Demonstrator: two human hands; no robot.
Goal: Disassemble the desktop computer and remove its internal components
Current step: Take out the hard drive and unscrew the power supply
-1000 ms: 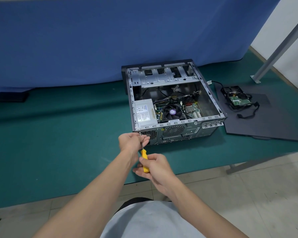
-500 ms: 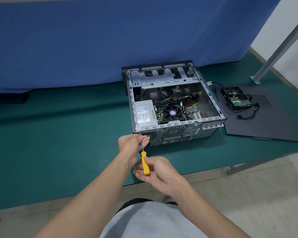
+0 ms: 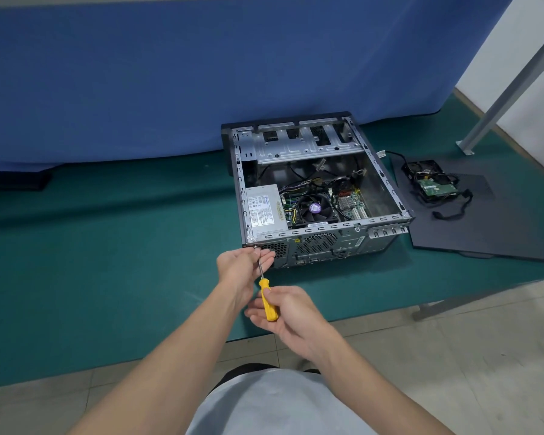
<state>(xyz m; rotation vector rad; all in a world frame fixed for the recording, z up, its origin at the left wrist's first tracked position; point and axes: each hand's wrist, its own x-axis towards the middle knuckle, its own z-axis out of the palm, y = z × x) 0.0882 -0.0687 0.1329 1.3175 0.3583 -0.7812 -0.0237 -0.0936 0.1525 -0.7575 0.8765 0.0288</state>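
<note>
The open computer case (image 3: 327,229) lies on the green surface (image 3: 107,246). The left grip (image 3: 244,268) pinches the screwdriver (image 3: 268,301) shaft at the case's near left corner; the right grip (image 3: 296,318) grasps its yellow handle. A hard drive (image 3: 434,186) rests on the dark panel (image 3: 484,233) beside it.

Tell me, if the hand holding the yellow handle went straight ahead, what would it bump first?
Probably the left hand, which pinches the screwdriver just ahead of the right hand. Behind it comes the back corner of the computer case. Depth is hard to judge.
</note>
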